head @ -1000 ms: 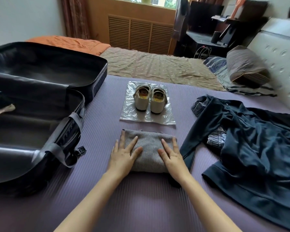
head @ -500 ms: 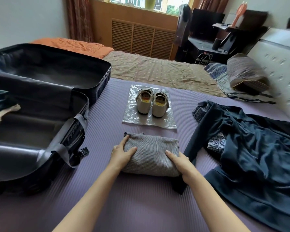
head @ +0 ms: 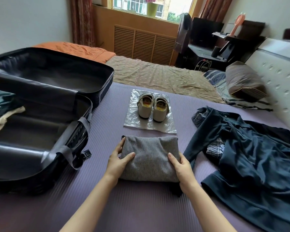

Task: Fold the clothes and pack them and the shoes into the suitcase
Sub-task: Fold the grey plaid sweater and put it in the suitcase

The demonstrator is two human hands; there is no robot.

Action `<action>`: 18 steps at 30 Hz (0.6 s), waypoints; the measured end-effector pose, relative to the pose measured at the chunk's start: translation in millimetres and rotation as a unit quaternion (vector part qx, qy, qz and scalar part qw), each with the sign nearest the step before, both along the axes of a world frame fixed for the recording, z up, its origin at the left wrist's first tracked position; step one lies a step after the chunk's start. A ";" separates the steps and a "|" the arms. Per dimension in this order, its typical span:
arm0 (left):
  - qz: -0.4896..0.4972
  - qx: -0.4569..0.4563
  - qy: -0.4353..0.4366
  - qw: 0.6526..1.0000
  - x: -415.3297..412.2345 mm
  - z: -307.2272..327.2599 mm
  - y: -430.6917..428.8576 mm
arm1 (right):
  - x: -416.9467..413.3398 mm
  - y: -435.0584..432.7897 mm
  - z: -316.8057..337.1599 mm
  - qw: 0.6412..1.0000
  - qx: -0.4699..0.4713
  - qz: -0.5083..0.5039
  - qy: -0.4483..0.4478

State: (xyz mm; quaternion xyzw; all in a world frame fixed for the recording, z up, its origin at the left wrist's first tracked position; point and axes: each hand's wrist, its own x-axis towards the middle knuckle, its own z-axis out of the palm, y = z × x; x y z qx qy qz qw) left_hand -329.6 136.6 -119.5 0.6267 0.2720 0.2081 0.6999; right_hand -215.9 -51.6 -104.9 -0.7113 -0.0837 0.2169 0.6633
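A folded grey garment (head: pixel 150 156) lies on the purple mat in front of me. My left hand (head: pixel 119 160) grips its left edge, thumb on top and fingers along the side. My right hand (head: pixel 180 164) grips its right edge the same way. Beyond it a pair of beige shoes (head: pixel 151 107) stands on a clear plastic bag (head: pixel 164 127). A black suitcase (head: pixel 45 136) lies open at the left, with a few folded clothes (head: pixel 0 109) at its left side. A dark blue garment (head: pixel 251 154) lies spread unfolded at the right.
A purple ribbed mat (head: pixel 141 206) covers the near bed. A patterned blue-white cloth (head: pixel 214 147) peeks from under the dark garment. A brown pillow (head: pixel 244 81) and a white headboard (head: pixel 281 84) are at the right. Beige bedsheet (head: pixel 157 76) lies beyond the mat.
My hands slid from lying flat on top of the grey garment out to its left and right edges and now grip it. The view tilted up a little.
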 end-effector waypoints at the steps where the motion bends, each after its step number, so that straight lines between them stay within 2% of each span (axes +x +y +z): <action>1: 0.002 -0.007 -0.008 1.000 -3.1 1.5 -0.2 | -1.7 -0.5 3.3 1.000 0.025 0.002 0.010; 5: 0.016 -0.029 -0.047 0.998 -21.6 29.8 2.5 | -15.2 7.0 26.5 0.994 0.101 0.015 0.027; 10: 0.029 -0.042 -0.090 0.995 -66.1 85.2 42.2 | -46.5 50.9 72.6 0.992 0.113 0.044 -0.022; 18: 0.112 0.020 -0.111 0.987 -184.4 151.8 143.0 | -136.4 172.6 130.7 0.979 0.147 0.120 -0.071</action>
